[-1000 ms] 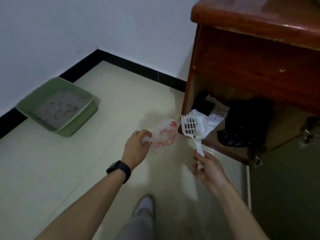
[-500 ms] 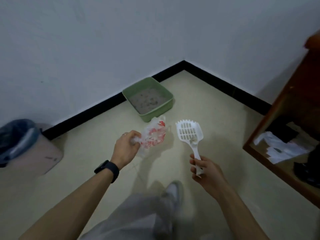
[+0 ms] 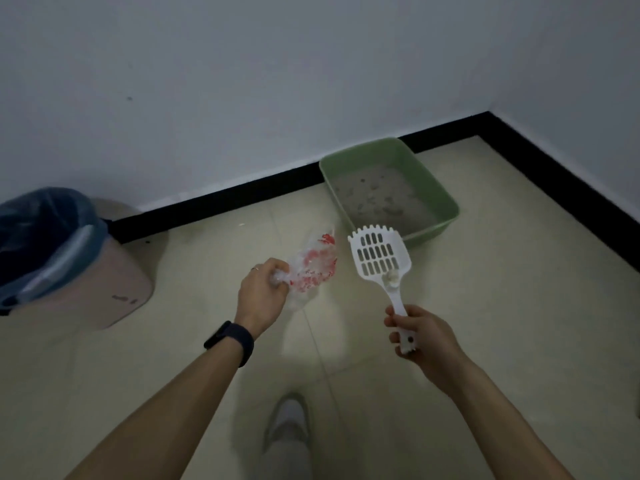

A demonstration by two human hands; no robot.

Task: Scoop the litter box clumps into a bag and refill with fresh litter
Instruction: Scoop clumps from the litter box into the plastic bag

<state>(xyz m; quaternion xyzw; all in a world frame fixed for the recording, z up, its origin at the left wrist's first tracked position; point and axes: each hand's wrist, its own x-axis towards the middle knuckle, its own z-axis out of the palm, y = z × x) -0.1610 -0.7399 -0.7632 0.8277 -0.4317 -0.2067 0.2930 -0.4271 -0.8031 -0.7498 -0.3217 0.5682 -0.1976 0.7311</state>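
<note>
Early going: grips a crumpled bag (image 3: 313, 268) with the left hand (image 3: 261, 293), fingers curled tight, and pinches the scoop (image 3: 379, 256) by its handle in the right hand (image 3: 420, 333). Nothing scooped yet, apparently: clumps (image 3: 377, 199) dotting the litter box (image 3: 446, 197) near the far corner of the pale floor (image 3: 502, 306), against the wall (image 3: 242, 98). No fresh litter visible. Lined bin (image 3: 114, 289) at the left edge.

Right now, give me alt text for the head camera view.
A person's right hand holds a white scoop and their left hand grips a plastic bag, with a green litter box ahead and a lined bin to the left.
</note>
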